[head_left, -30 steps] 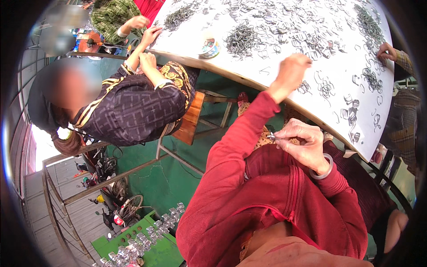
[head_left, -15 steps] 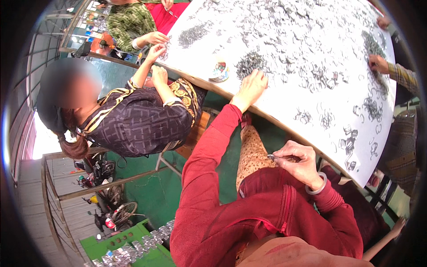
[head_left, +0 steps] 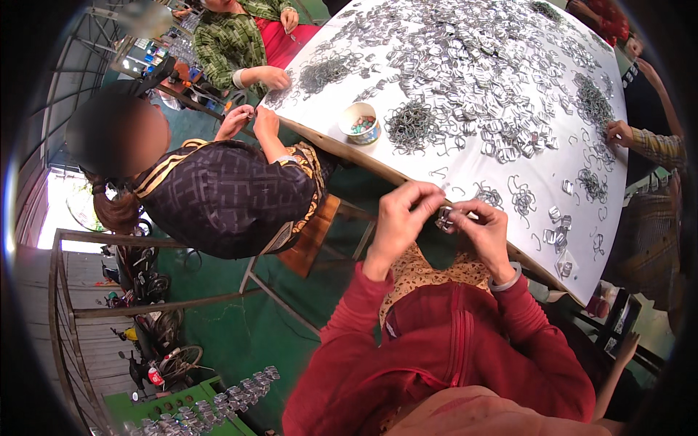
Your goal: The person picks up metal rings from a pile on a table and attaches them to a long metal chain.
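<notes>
In front of my lap, just off the table's edge, my two hands are close together. My right hand [head_left: 481,234] pinches a small silver metal buckle [head_left: 445,219] between thumb and fingers. Close beside it, my left hand [head_left: 404,221] has thumb and forefinger pressed together at the buckle's upper side; whatever they hold is too small to make out. Beyond them on the white table [head_left: 458,168], a dark heap of curved wire pieces [head_left: 411,126] lies near the edge. Smaller clusters of wire pieces [head_left: 522,198] are by my right hand.
A wide spread of silver buckles [head_left: 502,87] covers the table's middle. A white tub [head_left: 360,123] with coloured bits stands near the edge. At left a co-worker [head_left: 225,196] sits on a wooden stool [head_left: 309,236]; other people's hands work around the table.
My left hand has come back from the dark wire heap to meet my right hand. My right hand has risen toward the table edge, and the buckle now shows between them.
</notes>
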Action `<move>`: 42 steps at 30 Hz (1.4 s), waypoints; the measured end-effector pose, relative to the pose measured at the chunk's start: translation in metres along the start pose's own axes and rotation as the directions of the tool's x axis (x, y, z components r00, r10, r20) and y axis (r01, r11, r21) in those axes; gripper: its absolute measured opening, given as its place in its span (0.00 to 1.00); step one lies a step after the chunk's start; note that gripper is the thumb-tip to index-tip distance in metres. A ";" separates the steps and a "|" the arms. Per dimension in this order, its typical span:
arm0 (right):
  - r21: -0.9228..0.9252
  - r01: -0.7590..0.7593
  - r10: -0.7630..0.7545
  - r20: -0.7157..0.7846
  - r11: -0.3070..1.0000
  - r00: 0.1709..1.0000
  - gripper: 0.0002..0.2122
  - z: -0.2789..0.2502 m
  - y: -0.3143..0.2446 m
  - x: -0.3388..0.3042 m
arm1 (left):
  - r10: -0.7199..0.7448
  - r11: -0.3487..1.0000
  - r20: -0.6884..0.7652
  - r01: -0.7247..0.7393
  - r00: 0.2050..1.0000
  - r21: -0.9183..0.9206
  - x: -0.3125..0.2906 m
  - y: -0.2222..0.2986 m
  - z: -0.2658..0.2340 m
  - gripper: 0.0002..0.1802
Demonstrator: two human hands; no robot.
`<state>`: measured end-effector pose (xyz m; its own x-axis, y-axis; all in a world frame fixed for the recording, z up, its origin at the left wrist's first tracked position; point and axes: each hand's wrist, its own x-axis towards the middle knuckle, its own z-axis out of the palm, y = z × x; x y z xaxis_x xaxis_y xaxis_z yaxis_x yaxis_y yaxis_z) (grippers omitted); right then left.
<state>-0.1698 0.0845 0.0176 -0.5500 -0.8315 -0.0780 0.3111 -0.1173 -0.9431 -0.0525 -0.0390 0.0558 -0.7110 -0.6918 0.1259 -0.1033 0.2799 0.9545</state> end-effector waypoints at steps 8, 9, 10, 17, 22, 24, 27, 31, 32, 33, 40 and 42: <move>-0.062 0.082 -0.086 -0.060 0.995 0.994 0.07 0.009 -0.006 -0.012 | 0.368 0.913 -0.078 -0.344 0.927 0.220 -0.029 -0.006 0.017 0.06; -0.096 0.080 -0.087 -0.071 0.992 0.994 0.07 0.009 -0.005 -0.013 | 0.377 0.913 -0.088 -0.354 0.922 0.200 -0.028 -0.007 0.018 0.06; -0.210 0.096 -0.108 -0.048 0.973 0.993 0.06 0.009 -0.009 -0.011 | 0.386 0.913 -0.098 -0.365 0.917 0.181 -0.023 -0.007 0.019 0.06; -0.333 0.117 -0.096 0.079 0.936 0.992 0.06 -0.024 -0.018 0.008 | 0.141 0.961 -0.079 -0.155 0.987 -0.230 -0.040 -0.029 0.021 0.03; -0.884 0.108 -0.443 -0.119 0.454 0.888 0.12 -0.124 0.013 0.088 | 0.181 0.953 -0.070 -0.193 0.981 -0.235 -0.044 -0.029 0.020 0.02; -0.943 0.087 -0.447 -0.070 0.322 0.892 0.14 -0.142 0.024 0.115 | 0.203 0.957 -0.072 -0.213 0.977 -0.196 -0.045 -0.031 0.017 0.02; -0.985 0.115 -0.420 0.051 0.127 0.906 0.16 -0.164 0.048 0.138 | 0.201 0.954 -0.086 -0.215 0.976 -0.208 -0.045 -0.036 0.017 0.03; -0.990 0.009 -0.309 -0.034 0.138 0.950 0.15 -0.187 0.052 0.148 | 0.211 0.963 -0.086 -0.222 0.974 -0.152 -0.044 -0.032 0.017 0.03; -0.980 -0.028 -0.288 -0.085 0.198 0.954 0.15 -0.176 0.033 0.144 | 0.218 0.964 -0.093 -0.229 0.972 -0.138 -0.044 -0.033 0.017 0.03; -0.859 -0.086 -0.207 -0.217 0.505 0.954 0.14 -0.156 0.015 0.130 | 0.223 0.964 -0.106 -0.235 0.969 -0.122 -0.044 -0.035 0.015 0.03; -0.208 0.036 -0.028 0.040 0.977 0.999 0.09 -0.026 -0.009 0.006 | 0.336 0.939 0.018 -0.336 0.942 0.070 -0.039 -0.042 0.019 0.04; -0.188 0.041 -0.040 0.009 0.981 0.999 0.10 -0.010 -0.013 -0.008 | 0.370 0.917 0.043 -0.373 0.928 0.139 -0.038 -0.037 0.021 0.05</move>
<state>-0.1773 0.0986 0.0273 -0.5551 -0.8309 -0.0376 0.1374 -0.0470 -0.9894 -0.0360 -0.0091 0.0102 -0.7282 -0.5094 0.4585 0.0733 0.6073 0.7911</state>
